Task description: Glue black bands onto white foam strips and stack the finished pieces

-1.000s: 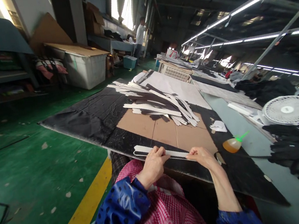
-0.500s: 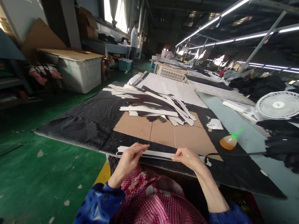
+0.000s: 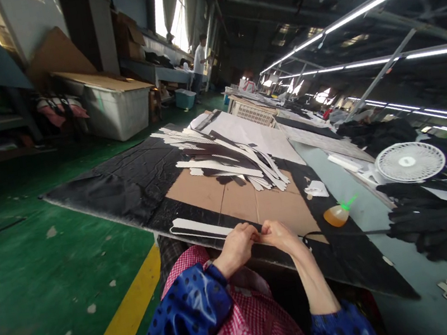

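Note:
A long white strip with a dark edge (image 3: 201,228) lies along the near edge of the black-covered table (image 3: 117,190). My left hand (image 3: 239,246) is closed on this strip toward its right part, fingers pinched together. Close beside it, my right hand (image 3: 277,236) also pinches the strip, its thumb and fingertips nearly touching the left hand's. The strip's left end spreads flat on the black cover; its part between my fingers is mostly hidden. Beyond my hands, a pile of white and dark strips (image 3: 226,158) rests on a brown cardboard sheet (image 3: 272,209).
Right of the cardboard stand a small bottle of orange liquid (image 3: 336,216) and a crumpled white piece (image 3: 317,189). A white fan (image 3: 410,161) and dark cloth (image 3: 432,225) lie farther right. A lidded grey bin (image 3: 116,111) is on the green floor, and a person (image 3: 199,64) stands far back.
My left hand has slid right along the strip, from near its left end to beside my right hand. The right hand stays nearly in place. The view has shifted slightly.

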{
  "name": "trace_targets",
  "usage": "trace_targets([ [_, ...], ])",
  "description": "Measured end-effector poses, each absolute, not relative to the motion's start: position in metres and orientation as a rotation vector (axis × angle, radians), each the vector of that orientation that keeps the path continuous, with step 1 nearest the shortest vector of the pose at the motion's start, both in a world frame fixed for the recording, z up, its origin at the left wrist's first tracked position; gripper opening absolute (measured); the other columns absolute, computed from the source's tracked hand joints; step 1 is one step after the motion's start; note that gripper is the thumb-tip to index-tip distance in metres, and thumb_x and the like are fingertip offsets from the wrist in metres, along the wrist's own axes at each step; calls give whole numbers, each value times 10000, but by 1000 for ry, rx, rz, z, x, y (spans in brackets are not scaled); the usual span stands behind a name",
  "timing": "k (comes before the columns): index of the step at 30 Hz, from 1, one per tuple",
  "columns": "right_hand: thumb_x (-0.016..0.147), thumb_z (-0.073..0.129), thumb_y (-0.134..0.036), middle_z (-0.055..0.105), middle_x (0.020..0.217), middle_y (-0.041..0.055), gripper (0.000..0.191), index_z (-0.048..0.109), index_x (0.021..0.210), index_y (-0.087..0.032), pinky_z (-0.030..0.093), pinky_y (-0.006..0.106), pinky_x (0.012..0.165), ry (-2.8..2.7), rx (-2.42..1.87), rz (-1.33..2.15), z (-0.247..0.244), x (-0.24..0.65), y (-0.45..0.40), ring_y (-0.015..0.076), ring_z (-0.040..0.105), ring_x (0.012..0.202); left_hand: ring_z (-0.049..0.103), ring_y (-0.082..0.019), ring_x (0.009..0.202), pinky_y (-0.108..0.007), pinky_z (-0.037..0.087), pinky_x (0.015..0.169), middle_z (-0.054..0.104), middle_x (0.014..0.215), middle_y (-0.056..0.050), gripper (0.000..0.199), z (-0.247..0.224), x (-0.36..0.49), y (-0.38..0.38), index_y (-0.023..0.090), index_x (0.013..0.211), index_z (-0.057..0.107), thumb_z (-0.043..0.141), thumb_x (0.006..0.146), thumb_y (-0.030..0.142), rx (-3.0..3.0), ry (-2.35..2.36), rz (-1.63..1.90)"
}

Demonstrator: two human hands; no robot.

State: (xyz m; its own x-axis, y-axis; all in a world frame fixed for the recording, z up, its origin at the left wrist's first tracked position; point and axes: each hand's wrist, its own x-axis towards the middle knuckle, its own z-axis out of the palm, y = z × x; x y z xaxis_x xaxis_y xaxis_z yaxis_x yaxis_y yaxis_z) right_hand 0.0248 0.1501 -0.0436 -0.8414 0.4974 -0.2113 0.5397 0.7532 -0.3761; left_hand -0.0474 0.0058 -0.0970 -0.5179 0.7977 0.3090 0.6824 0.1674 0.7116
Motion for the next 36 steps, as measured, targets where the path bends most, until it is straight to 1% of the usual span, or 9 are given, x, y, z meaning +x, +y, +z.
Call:
trace_targets([
  [3,664,671,-436,596,577,-17,258,604,650,-188,322,224,532,2826,833,-866,-46,42,178,124,520,571,545,-190,944,-286,464,826,619,947,-44,265,-98,-50,3,177,990,639,455,835,67,1496,2344,1199],
  [7,624,697,-426,575,543,-19,264,609,604,-178,333,227,542,2833,920,-910,-46,63,204,128,512,565,536,-187,908,-290,457,818,617,944,-43,315,-98,-51,2,193,1031,667,428,863,75,1540,2369,1117],
  [13,624,699,-411,587,549,-16,248,625,603,-176,330,230,544,2842,981,-855,-51,67,204,130,515,563,499,-183,859,-283,451,757,589,914,-47,320,-104,-50,5,229,978,720,439,882,109,1658,2389,1058],
  [18,640,686,-412,587,539,-20,238,627,595,-186,301,227,526,2844,980,-744,-50,65,200,125,510,553,507,-191,880,-300,464,791,589,917,-66,316,-94,-51,-1,196,939,725,454,845,62,1747,2356,945],
  [22,650,684,-384,576,534,-24,208,625,577,-199,265,230,512,2858,988,-586,-43,63,193,120,494,548,569,-168,925,-282,479,855,633,985,-68,319,-69,-57,-22,169,1044,677,409,897,78,1683,2224,1273],
  [25,671,684,-396,589,551,-18,208,640,593,-209,264,237,522,2839,997,-537,-38,56,180,125,511,565,590,-165,913,-290,482,851,644,976,-65,311,-55,-55,-24,168,991,673,382,913,89,1541,2269,1522],
  [30,675,688,-404,641,632,24,210,656,634,-201,291,253,555,2833,969,-524,-40,40,162,168,572,666,591,-171,916,-283,485,839,647,925,-48,232,-72,-41,17,172,909,658,461,847,65,1604,2178,1268],
  [32,673,681,-400,632,630,20,214,639,649,-191,301,248,549,2834,938,-631,-45,43,167,163,564,655,584,-182,937,-283,490,819,643,941,-56,235,-85,-40,32,168,927,646,482,811,45,1539,2217,1188],
  [36,687,648,-388,578,570,-17,223,594,674,-172,342,226,535,2757,852,-1105,-54,66,196,119,512,566,573,-186,939,-282,486,809,639,947,-60,251,-97,-43,39,176,960,641,470,824,54,1535,2239,1158],
])
